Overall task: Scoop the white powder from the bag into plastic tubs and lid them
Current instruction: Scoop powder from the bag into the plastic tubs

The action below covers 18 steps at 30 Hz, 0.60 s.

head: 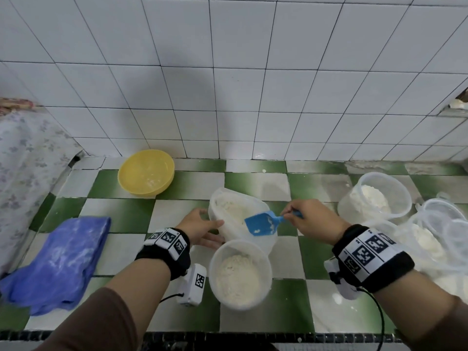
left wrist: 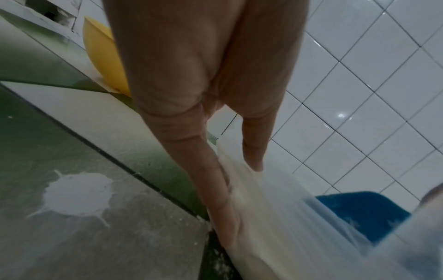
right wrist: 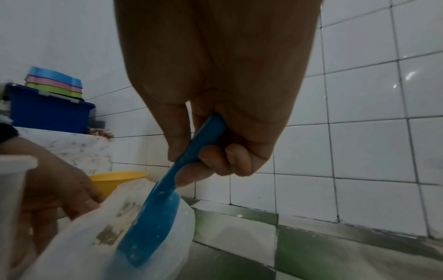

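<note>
A clear plastic bag [head: 235, 233] of white powder lies open in the middle of the checked counter. My left hand [head: 202, 228] holds its left edge, thumb on top and fingers underneath [left wrist: 223, 189]. My right hand [head: 311, 216] grips the handle of a blue scoop [head: 260, 222], whose blade hangs over the bag's mouth with only traces of powder on it. In the right wrist view the scoop [right wrist: 148, 227] slants down into the bag [right wrist: 95, 236]. An unlidded tub [head: 264, 272], partly filled with powder, stands just in front of the bag.
A second powder-filled tub [head: 400, 196] stands unlidded at the right, beside a pile of clear lids [head: 445, 219]. A yellow bowl [head: 146, 172] sits by the back wall. A blue cloth [head: 63, 257] lies at the left. Spilled powder [left wrist: 76, 193] marks the counter.
</note>
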{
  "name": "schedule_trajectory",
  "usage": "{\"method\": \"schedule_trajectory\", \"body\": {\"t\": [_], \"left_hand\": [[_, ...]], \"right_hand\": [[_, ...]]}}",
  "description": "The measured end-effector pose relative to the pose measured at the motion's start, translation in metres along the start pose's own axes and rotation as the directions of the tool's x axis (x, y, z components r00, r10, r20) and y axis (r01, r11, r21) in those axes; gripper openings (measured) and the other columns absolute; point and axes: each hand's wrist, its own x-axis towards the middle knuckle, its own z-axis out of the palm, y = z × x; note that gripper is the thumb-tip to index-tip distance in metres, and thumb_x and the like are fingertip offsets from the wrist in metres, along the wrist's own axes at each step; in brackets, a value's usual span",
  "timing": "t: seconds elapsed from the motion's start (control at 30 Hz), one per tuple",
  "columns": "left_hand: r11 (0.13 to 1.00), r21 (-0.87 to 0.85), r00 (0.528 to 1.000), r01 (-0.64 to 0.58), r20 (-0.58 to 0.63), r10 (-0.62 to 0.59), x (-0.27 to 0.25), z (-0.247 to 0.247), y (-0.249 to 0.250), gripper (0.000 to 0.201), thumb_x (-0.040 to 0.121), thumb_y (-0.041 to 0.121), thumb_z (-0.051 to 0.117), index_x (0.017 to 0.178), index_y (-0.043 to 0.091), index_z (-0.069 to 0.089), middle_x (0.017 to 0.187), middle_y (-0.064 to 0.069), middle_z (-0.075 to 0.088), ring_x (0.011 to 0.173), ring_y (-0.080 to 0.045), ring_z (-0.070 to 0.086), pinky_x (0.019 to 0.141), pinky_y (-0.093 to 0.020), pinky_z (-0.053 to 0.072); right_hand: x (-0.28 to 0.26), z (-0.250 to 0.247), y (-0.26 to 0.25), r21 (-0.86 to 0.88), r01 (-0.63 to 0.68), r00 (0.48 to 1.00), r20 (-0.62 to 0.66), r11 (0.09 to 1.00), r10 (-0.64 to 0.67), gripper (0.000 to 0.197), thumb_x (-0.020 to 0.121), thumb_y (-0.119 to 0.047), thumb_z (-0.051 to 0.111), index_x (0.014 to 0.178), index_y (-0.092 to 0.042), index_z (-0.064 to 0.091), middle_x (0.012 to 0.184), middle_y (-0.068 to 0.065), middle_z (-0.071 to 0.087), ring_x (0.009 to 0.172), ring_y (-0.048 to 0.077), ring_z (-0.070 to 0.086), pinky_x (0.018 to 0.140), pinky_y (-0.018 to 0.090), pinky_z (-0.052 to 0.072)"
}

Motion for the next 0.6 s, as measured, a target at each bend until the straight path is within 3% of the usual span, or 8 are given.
{"method": "schedule_trajectory", "body": {"t": [0.1,0.27,0.43,0.6], "left_hand": [[1.000,0.014,1.000,0.006,-0.017,-0.006,0.007,0.000,0.004,0.066,0.084,0.005,0.070,0.138,0.014,0.032,0.105,-0.025,0.066,0.082,-0.037,0.071,0.070,-0.049,0.059],[0.999,0.041,0.999,-0.021,-0.036,0.023,0.013,0.000,0.011,0.053,0.086,0.000,0.066,0.131,0.009,0.038,0.100,-0.023,0.065,0.071,-0.033,0.068,0.056,-0.042,0.060],[0.997,0.044,0.993,-0.063,-0.096,0.067,0.021,-0.005,0.024,0.047,0.087,0.000,0.064,0.127,0.011,0.041,0.106,-0.022,0.064,0.072,-0.031,0.069,0.055,-0.043,0.060],[0.994,0.058,0.987,-0.091,-0.125,0.097,0.021,-0.015,0.042,0.057,0.088,0.001,0.063,0.137,0.014,0.036,0.115,-0.020,0.057,0.078,-0.030,0.067,0.064,-0.050,0.058]], "right_hand": [[0.008,0.006,-0.005,0.036,0.002,1.000,0.018,0.999,-0.003,0.017,0.093,-0.022,0.054,0.098,-0.011,0.066,0.084,-0.002,0.060,0.071,0.009,0.051,0.056,0.010,0.035],[0.016,0.013,-0.009,0.107,-0.013,0.999,0.030,0.994,0.009,0.010,0.091,-0.020,0.056,0.085,-0.018,0.064,0.076,-0.007,0.058,0.073,0.013,0.052,0.064,0.020,0.040],[0.019,0.016,-0.009,0.187,-0.062,0.998,0.000,0.980,0.063,0.022,0.092,-0.022,0.056,0.070,-0.023,0.056,0.066,-0.010,0.052,0.061,0.005,0.044,0.054,0.013,0.034],[0.020,0.018,-0.016,0.279,-0.075,0.995,-0.039,0.957,0.089,0.028,0.093,-0.021,0.054,0.065,-0.021,0.055,0.060,-0.009,0.052,0.055,0.004,0.041,0.052,0.010,0.037]]}}
